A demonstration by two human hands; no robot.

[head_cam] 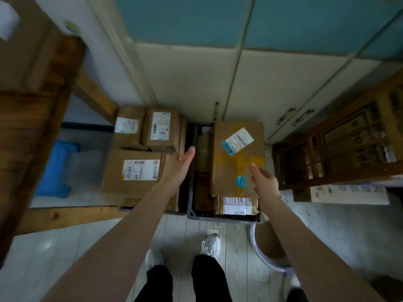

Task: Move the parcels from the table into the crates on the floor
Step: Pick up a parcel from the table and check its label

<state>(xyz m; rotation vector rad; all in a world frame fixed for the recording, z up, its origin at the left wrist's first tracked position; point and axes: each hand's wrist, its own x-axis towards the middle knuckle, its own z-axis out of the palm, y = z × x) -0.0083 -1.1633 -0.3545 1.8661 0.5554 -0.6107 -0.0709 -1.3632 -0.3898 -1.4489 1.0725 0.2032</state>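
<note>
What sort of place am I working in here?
Probably a small parcel storage or sorting room: labelled cardboard parcels fill a grey crate, more parcels sit beside it, and a wooden table stands at left.

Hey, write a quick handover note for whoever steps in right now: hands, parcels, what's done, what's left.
Left hand: open, empty.
Right hand: open, empty, over the large brown cardboard parcel with a round blue sticker, which lies on top in the grey plastic crate.
Three labelled cardboard parcels lie left of that crate.
Done: those are down.
Left: what looks like a blurred cardboard box on the wooden table.
</note>
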